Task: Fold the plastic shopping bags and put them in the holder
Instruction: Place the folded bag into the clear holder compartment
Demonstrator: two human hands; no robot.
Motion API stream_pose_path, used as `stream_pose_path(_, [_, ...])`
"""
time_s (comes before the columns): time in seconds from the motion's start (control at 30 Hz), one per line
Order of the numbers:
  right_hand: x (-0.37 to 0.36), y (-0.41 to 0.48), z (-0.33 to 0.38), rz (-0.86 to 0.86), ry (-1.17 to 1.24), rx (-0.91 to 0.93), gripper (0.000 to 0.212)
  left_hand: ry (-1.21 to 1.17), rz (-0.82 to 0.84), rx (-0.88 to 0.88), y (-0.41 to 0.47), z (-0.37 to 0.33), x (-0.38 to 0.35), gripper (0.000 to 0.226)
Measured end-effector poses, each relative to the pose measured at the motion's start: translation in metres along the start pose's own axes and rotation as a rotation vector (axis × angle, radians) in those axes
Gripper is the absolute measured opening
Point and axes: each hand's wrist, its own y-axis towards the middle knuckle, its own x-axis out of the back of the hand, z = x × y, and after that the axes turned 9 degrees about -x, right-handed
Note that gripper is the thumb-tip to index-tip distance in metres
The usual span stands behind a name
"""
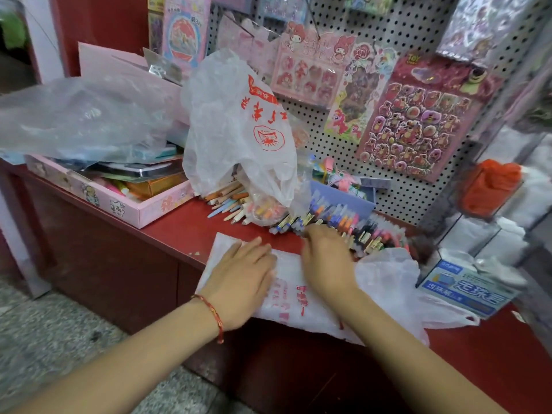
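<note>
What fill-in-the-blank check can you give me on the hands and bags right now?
1. The left hand and right hand rest on a flat white bag lying on the ____ counter.
2. The bracelet is on the ____ wrist.
3. The orange bundle sits to the ____ of both hands.
Missing words: red; left; right.
</note>
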Motion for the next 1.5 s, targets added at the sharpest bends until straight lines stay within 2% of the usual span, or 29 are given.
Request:
stream_pose_path(0.03, [-0.002, -0.007, 0.012, 0.076, 0.098, 0.028, 0.02, -0.017, 0.077, -0.015, 0.002, -0.003, -0.006, 0.099])
stream_pose_path(0.07, [-0.006, -0.015, 0.019, 0.172, 0.144, 0.061, 0.03, -0.065, 0.176, 0.023, 0.001, -0.004, -0.011, 0.115])
stream_pose_path(0.13, [-0.009, -0.032, 0.017, 0.358, 0.094, 0.092, 0.064, -0.067, 0.231, 0.058, 0.002, -0.001, -0.02, 0.112])
stream_pose_path(0.2, [-0.004, -0.041, -0.008, 0.509, -0.03, -0.025, 0.097, -0.075, 0.227, 0.048, 0.002, 0.005, -0.021, 0.104])
stream_pose_path(0.23, [0.0, -0.044, -0.025, 0.553, -0.082, -0.077, 0.099, -0.086, 0.21, 0.041, 0.001, 0.009, -0.021, 0.103])
stream_pose_path(0.3, [0.014, -0.05, -0.057, 0.588, -0.14, -0.141, 0.089, -0.087, 0.219, 0.051, -0.003, 0.014, -0.021, 0.113])
stream_pose_path(0.33, [0.02, -0.055, -0.072, 0.583, -0.162, -0.153, 0.091, -0.08, 0.232, 0.05, -0.005, 0.018, -0.023, 0.123])
stream_pose_path(0.4, [0.031, -0.063, -0.093, 0.559, -0.192, -0.171, 0.1, -0.066, 0.247, 0.042, -0.008, 0.023, -0.021, 0.128])
stream_pose_path(0.47, [0.039, -0.071, -0.106, 0.552, -0.19, -0.209, 0.088, -0.042, 0.251, 0.058, -0.01, 0.031, -0.02, 0.121])
stream_pose_path(0.5, [0.041, -0.073, -0.11, 0.563, -0.181, -0.224, 0.09, -0.034, 0.247, 0.075, -0.011, 0.035, -0.019, 0.111])
stream_pose_path(0.6, [0.046, -0.073, -0.112, 0.497, -0.174, -0.227, 0.117, -0.01, 0.158, 0.111, -0.019, 0.048, -0.014, 0.095])
stream_pose_path(0.63, [0.048, -0.073, -0.109, 0.395, -0.202, -0.177, 0.109, 0.037, 0.083, 0.055, -0.024, 0.048, -0.009, 0.09])
stream_pose_path(0.7, [0.052, -0.076, -0.094, 0.132, -0.172, -0.003, 0.077, 0.064, -0.023, -0.098, -0.035, 0.042, -0.005, 0.072])
stream_pose_path(0.73, [0.057, -0.078, -0.082, 0.137, -0.106, 0.064, 0.072, 0.066, -0.029, -0.179, -0.04, 0.039, -0.008, 0.064])
stream_pose_path(0.8, [0.058, -0.09, -0.066, 0.379, -0.021, 0.157, 0.089, 0.126, 0.011, -0.322, -0.048, 0.037, -0.018, 0.066])
stream_pose_path(0.83, [0.055, -0.095, -0.064, 0.484, -0.069, 0.203, 0.096, 0.169, 0.049, -0.345, -0.05, 0.037, -0.023, 0.071])
stream_pose_path(0.9, [0.044, -0.105, -0.073, 0.484, -0.224, 0.296, 0.099, 0.228, 0.05, -0.345, -0.051, 0.039, -0.034, 0.079])
stream_pose_path(0.93, [0.04, -0.109, -0.08, 0.449, -0.246, 0.293, 0.093, 0.235, 0.012, -0.34, -0.05, 0.04, -0.036, 0.077])
stream_pose_path(1.03, [0.038, -0.113, -0.092, 0.353, -0.148, 0.242, 0.055, 0.206, -0.083, -0.337, -0.048, 0.043, -0.033, 0.073])
stream_pose_path(1.07, [0.041, -0.115, -0.094, 0.372, -0.149, 0.218, 0.052, 0.21, -0.088, -0.342, -0.048, 0.045, -0.032, 0.076])
stream_pose_path(1.17, [0.047, -0.111, -0.102, 0.4, -0.139, 0.256, 0.058, 0.217, -0.079, -0.379, -0.052, 0.056, -0.028, 0.079])
stream_pose_path(1.23, [0.052, -0.107, -0.108, 0.429, -0.016, 0.254, 0.063, 0.215, -0.094, -0.399, -0.053, 0.069, -0.025, 0.08])
stream_pose_path(1.33, [0.06, -0.097, -0.112, 0.524, 0.254, 0.091, 0.065, 0.123, -0.08, -0.386, -0.055, 0.089, -0.022, 0.083])
stream_pose_path(1.43, [0.07, -0.083, -0.115, 0.53, 0.417, -0.085, 0.02, -0.069, -0.101, -0.349, -0.054, 0.092, -0.018, 0.061])
stream_pose_path(1.5, [0.075, -0.072, -0.12, 0.521, 0.48, -0.208, 0.015, -0.323, -0.154, -0.184, -0.051, 0.084, -0.013, 0.043])
